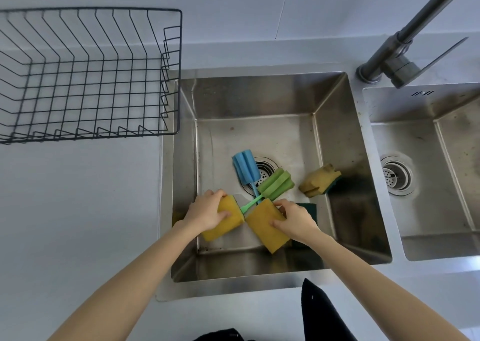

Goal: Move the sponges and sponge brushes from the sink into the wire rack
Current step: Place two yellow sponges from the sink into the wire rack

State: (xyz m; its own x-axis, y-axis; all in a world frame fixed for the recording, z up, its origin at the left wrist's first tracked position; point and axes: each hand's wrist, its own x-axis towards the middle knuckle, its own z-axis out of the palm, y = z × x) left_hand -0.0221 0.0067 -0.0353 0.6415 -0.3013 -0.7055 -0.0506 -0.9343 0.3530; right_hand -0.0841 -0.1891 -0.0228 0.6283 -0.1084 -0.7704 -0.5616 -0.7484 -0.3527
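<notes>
Inside the steel sink (259, 99), my left hand (207, 211) grips a yellow sponge (228, 226) at the near left. My right hand (293, 218) grips a second yellow sponge (262, 226) beside it. Between them runs the handle of a green sponge brush (276, 185). A blue sponge brush (245, 168) lies partly over the drain (266, 169). A third yellow sponge with a green scouring side (319, 179) rests at the right wall. The black wire rack (85, 81) stands on the counter left of the sink, with nothing in it.
A dark faucet (405, 44) rises at the back right between this sink and a second basin (441, 164). Pale counter surrounds the rack. Dark cloth (324, 314) hangs at the sink's near edge.
</notes>
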